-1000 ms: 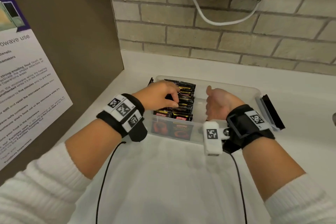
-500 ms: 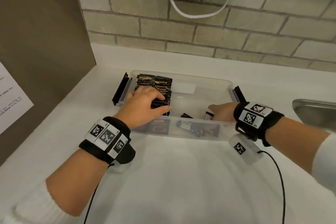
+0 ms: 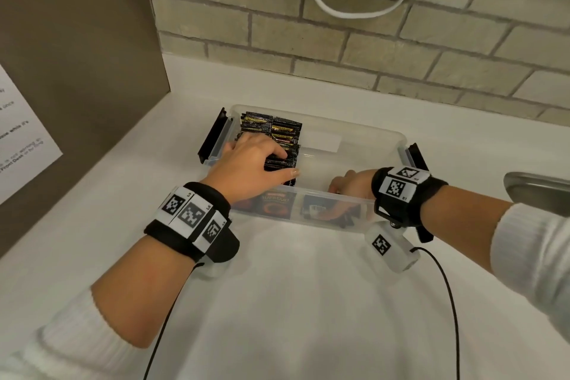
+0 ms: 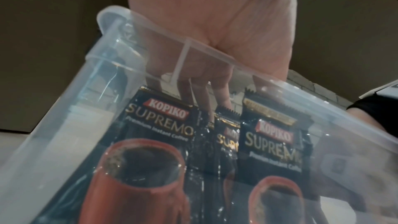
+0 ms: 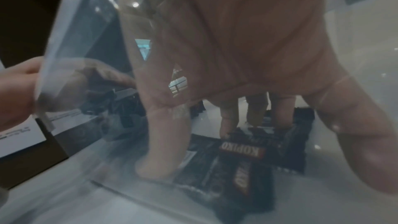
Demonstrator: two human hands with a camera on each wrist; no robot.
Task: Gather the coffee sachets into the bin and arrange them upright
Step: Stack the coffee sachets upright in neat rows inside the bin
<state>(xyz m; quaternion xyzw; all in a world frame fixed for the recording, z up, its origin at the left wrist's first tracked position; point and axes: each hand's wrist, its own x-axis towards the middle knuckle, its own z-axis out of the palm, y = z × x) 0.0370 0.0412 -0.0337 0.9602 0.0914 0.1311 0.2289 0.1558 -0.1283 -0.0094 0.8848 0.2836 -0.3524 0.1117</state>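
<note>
Clear plastic forms the bin (image 3: 364, 133), which sits on a white worktop (image 3: 277, 302) in front of a brick wall (image 3: 370, 49) in the head view, with black latches folded out at both short ends. A row of black coffee sachets (image 3: 279, 136) stands upright along the bin's left side. The left hand (image 3: 249, 171) lies over the near part of that row, its fingers (image 3: 274, 151) curled down onto the sachet tops and the thumb stretched along the near side of the stack. The right hand (image 3: 351, 187) reaches down into the near right part of the bin, where a loose sachet (image 3: 320, 208) shows through the front wall; how its fingers lie is hidden from here. A steel sink edge (image 3: 536, 191) shows at the right and a printed notice (image 3: 21, 139) on the brown panel at the left. From the left wrist, seen through the bin's front wall (image 4: 64, 125), sachets (image 4: 159, 125) stand upright against the plastic, and the left hand (image 4: 215, 23) drops its fingers (image 4: 217, 89) behind their top edges. From the right wrist the picture is blurred; the right hand (image 5: 247, 40) spreads downward, fingers (image 5: 163, 142) straight or only slightly bent, their tips touching sachets (image 5: 241, 163) lying flat on the bin floor. I cannot tell whether any is pinched.
</note>
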